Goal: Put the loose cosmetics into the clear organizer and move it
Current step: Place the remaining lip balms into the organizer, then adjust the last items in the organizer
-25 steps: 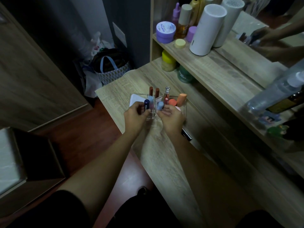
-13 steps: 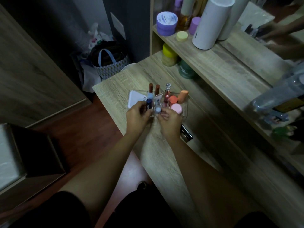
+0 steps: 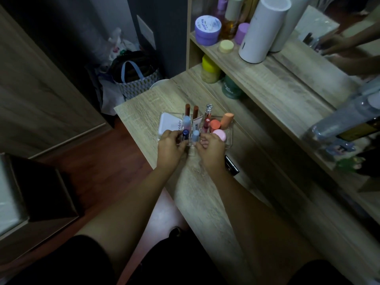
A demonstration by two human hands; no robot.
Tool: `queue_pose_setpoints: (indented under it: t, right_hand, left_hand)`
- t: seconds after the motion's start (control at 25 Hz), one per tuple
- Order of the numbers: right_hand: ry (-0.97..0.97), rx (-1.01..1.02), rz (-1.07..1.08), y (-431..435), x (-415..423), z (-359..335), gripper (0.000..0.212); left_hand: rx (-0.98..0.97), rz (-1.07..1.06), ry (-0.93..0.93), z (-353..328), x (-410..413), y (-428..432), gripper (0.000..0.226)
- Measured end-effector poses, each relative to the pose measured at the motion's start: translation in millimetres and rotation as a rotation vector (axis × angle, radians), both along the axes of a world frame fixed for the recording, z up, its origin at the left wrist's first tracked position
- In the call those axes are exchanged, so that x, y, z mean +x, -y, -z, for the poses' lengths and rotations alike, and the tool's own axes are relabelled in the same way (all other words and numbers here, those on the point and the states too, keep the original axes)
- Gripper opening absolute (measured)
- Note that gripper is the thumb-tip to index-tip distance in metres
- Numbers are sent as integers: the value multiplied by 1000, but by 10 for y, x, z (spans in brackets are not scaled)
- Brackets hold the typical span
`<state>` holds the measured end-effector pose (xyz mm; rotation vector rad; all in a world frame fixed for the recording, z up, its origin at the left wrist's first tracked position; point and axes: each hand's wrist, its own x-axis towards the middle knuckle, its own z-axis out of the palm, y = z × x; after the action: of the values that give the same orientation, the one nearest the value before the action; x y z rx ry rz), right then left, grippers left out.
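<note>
The clear organizer [image 3: 230,134] stands on the wooden desk [image 3: 205,198], filled with upright cosmetics: two brown lipstick tubes [image 3: 191,110], a red gloss with a silver cap [image 3: 207,118], an orange sponge [image 3: 226,119], a pink round item [image 3: 219,135], pale blue and dark blue tubes, and a white compact [image 3: 169,124]. My left hand [image 3: 170,150] grips the organizer's near left side. At the near right side my right hand [image 3: 211,151] holds it, fingers curled on the front wall. A black cosmetic item [image 3: 232,168] lies loose on the desk behind my right wrist.
A raised shelf [image 3: 277,83] runs along the right with a white cylinder [image 3: 261,29], purple jar [image 3: 207,30], yellow and green jars beneath, and a mirror. A woven bag [image 3: 135,77] sits on the floor past the desk's far edge. A dark box [image 3: 39,192] stands at left.
The organizer with both hands on it has slid a little farther from me along the desk, uncovering more of the black item behind my right wrist.
</note>
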<state>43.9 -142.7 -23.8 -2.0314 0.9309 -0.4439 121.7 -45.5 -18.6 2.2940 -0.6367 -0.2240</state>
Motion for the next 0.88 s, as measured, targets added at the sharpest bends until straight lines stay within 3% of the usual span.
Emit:
queue_pose_setpoints:
  t: [0.16, 0.28, 0.36, 0.48, 0.56, 0.72, 0.88]
  right_hand:
    - [-22, -30, 38, -49, -127, -52, 33]
    - [-150, -221, 208, -108, -371, 10, 30]
    - [-281, -250, 316, -111, -561, 71, 33]
    - [-408, -189, 286, -99, -781, 161, 33]
    - [-314, -164, 233, -86, -862, 165, 30]
    - [81, -16, 108, -18, -781, -38, 26]
    - [206, 204, 99, 148, -521, -207, 35]
  left_hand:
    - [-117, -88, -44, -32, -137, -104, 28]
    - [-170, -152, -117, 46, -379, -216, 18]
    - [-106, -37, -70, 128, -565, -306, 17]
    - [79, 332, 79, 291, -674, -416, 35]
    - [214, 495, 175, 367, -673, -457, 47]
    - [351, 546, 233, 466, -674, -480, 56]
    - [377, 558, 275, 487, -669, -473, 57]
